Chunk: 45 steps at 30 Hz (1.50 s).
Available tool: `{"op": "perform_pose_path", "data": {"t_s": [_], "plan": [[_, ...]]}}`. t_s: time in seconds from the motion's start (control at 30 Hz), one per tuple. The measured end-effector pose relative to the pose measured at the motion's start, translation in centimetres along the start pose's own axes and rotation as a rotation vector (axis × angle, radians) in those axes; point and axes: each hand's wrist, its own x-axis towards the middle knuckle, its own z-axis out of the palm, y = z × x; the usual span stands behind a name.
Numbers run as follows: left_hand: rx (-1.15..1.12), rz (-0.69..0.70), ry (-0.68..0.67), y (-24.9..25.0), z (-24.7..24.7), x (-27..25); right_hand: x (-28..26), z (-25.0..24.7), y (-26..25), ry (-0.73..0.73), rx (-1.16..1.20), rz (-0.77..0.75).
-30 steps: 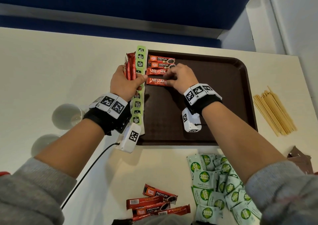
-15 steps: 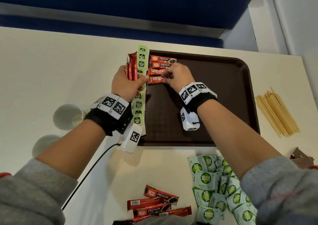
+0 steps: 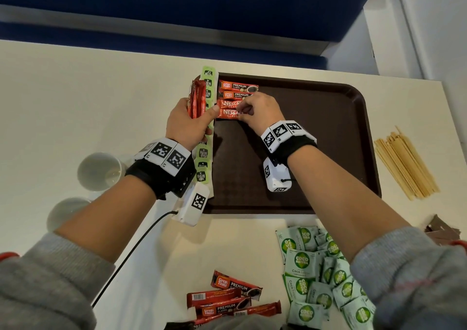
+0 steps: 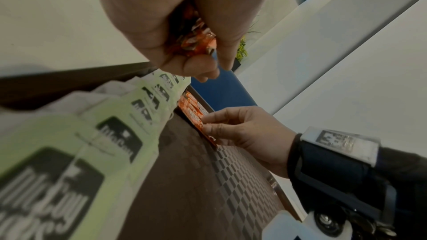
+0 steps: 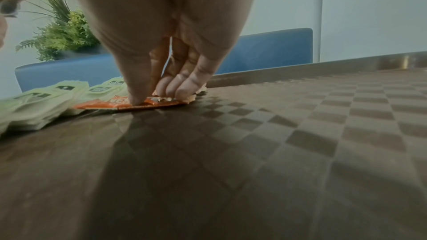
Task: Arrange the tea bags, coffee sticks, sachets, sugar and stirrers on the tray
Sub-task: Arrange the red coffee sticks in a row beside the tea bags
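The brown tray (image 3: 316, 140) holds several red coffee sticks in a stack at its far left corner. My right hand (image 3: 243, 112) pinches the nearest one, a Nescafe stick (image 3: 227, 113), flat on the tray floor (image 5: 254, 152), as the right wrist view (image 5: 157, 96) shows. My left hand (image 3: 197, 117) grips an upright bundle of red coffee sticks (image 3: 195, 98) just outside the tray's left rim, the bundle's foil ends (image 4: 196, 40) showing in its fist (image 4: 196, 56). A row of green tea bags (image 3: 203, 161) lines the tray's left edge.
Wooden stirrers (image 3: 406, 163) lie right of the tray. Green sugar sachets (image 3: 310, 274) and loose coffee sticks (image 3: 227, 297) lie at the near edge, brown sachets (image 3: 442, 231) at the right. Two white cups (image 3: 101, 170) stand at the left. A black cable (image 3: 131, 254) runs from my left wrist.
My right hand has slid the nearest Nescafe stick a little farther up, snug against the stick above it. The left hand has stayed put with its bundle.
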Motion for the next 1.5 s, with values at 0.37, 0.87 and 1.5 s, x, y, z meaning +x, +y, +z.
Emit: {"op": "perform_pose_path", "data": {"t_s": [0.37,0.87,1.5], "plan": [[0.017,0.057,-0.065,0.6,0.0,-0.9,-0.8,-2.2,-2.6,0.094,0.273,-0.052],[-0.057,0.022,-0.086,0.9,-0.5,-1.9,-2.1,-4.3,-3.5,-0.094,0.684,-0.06],[-0.075,0.05,-0.059,0.3,-0.3,-1.4,-2.7,-3.9,-1.1,-0.222,0.495,0.01]]}}
